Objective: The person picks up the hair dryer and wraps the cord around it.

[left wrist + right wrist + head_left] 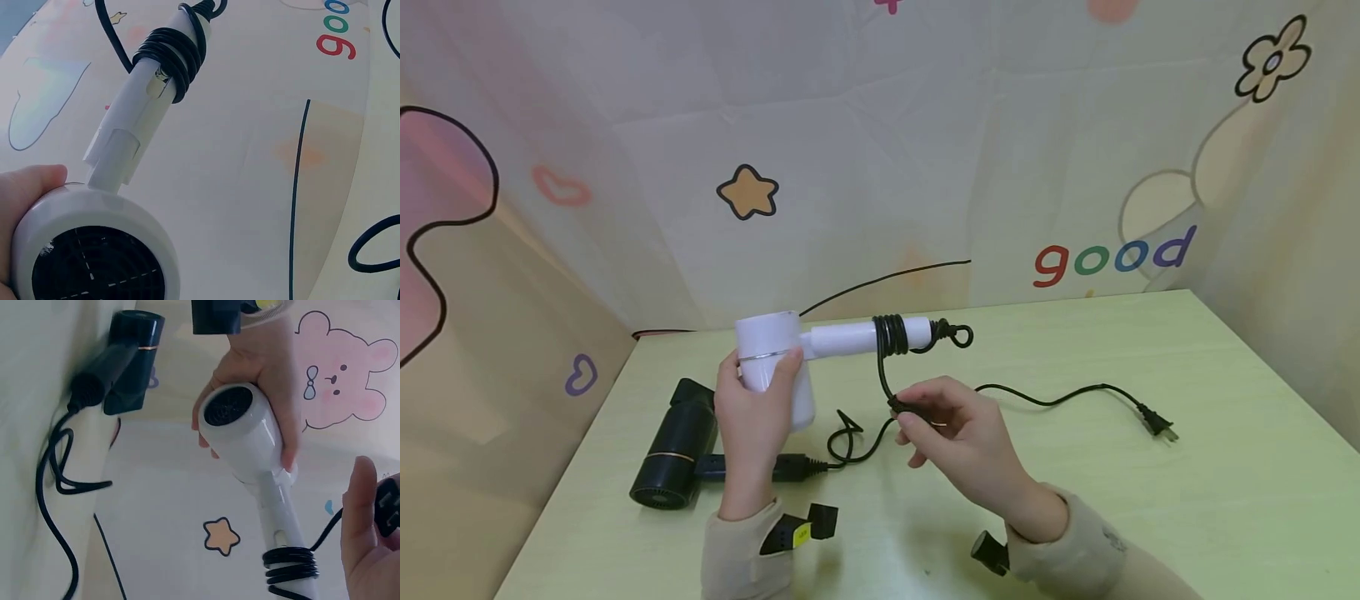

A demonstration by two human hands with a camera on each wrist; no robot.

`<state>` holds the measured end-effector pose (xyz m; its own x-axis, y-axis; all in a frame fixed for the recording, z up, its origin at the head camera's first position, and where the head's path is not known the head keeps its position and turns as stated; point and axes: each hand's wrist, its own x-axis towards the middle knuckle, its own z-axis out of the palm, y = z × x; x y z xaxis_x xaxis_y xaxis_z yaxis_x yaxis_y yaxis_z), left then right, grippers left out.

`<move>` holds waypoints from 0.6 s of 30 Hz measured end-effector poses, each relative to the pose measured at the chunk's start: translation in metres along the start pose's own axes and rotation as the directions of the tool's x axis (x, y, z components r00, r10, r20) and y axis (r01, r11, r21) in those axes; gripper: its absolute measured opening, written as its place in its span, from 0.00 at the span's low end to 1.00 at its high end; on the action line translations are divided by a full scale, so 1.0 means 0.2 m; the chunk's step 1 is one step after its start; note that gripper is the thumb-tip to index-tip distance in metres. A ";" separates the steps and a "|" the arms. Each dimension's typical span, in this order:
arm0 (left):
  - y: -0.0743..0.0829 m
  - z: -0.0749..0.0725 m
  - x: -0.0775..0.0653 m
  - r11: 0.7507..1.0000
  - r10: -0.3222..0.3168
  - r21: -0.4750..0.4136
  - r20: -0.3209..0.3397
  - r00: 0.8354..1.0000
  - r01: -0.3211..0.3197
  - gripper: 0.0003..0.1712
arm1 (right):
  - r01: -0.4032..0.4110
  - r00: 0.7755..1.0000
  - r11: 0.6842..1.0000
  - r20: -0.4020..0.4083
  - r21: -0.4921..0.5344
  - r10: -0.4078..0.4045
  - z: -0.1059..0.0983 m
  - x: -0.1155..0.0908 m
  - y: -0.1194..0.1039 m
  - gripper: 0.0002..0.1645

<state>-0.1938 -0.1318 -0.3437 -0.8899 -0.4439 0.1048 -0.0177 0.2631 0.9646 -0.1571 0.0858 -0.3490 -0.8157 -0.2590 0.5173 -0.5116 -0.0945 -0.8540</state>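
My left hand (751,429) grips the body of a white hair dryer (842,340), raised in front of me with its handle pointing right. Several turns of black cord (891,335) circle the handle near its end, where a small loop sticks out. From these turns the cord runs down to my right hand (970,446), which pinches it between thumb and fingers. In the right wrist view a black plug (389,506) shows behind the thumb, its prongs hidden. The dryer's dark round grille (97,269) faces the left wrist camera.
A black hair dryer (676,446) lies on the pale table (1187,500) at the left, partly behind my left wrist. Its cord (1060,403) passes behind my right hand to a two-pin plug (1157,422) on the right. A printed cloth (880,183) hangs behind the table.
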 end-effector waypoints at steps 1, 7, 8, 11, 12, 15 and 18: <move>0.00 0.00 0.00 1.000 -0.006 -0.005 0.001 1.000 0.006 0.46 | -0.029 1.000 1.000 0.006 0.003 0.029 0.00 0.00 0.01 0.13; 0.00 -0.02 0.01 0.999 -0.023 -0.031 -0.001 1.000 0.023 0.47 | -0.217 0.975 0.976 0.063 0.021 0.215 0.00 0.02 0.05 0.19; 0.00 -0.02 0.01 0.999 -0.023 -0.034 -0.002 1.000 0.023 0.47 | -0.242 0.968 0.970 0.075 0.025 0.239 0.00 0.02 0.06 0.20; 0.00 -0.02 0.01 0.999 -0.022 -0.044 0.000 1.000 0.022 0.46 | -0.302 0.949 0.953 0.104 0.026 0.298 0.00 0.03 0.09 0.19; 0.00 -0.02 0.01 0.999 -0.021 -0.046 0.001 1.000 0.021 0.46 | -0.317 0.943 0.948 0.111 0.023 0.313 0.00 0.03 0.09 0.18; 0.01 -0.03 0.01 0.998 -0.028 -0.054 0.007 1.000 0.028 0.45 | -0.348 0.930 0.938 0.121 -0.014 0.347 0.00 0.04 0.10 0.18; 0.01 -0.03 0.01 0.997 -0.037 -0.061 0.013 0.999 0.038 0.45 | -0.357 0.925 0.933 0.123 -0.050 0.360 0.00 0.05 0.12 0.18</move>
<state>-0.1934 -0.1373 -0.3406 -0.8947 -0.4419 0.0654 -0.0235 0.1929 0.9809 -0.1766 0.0803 -0.3642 -0.9055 -0.3914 0.1641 -0.2000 0.0525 -0.9784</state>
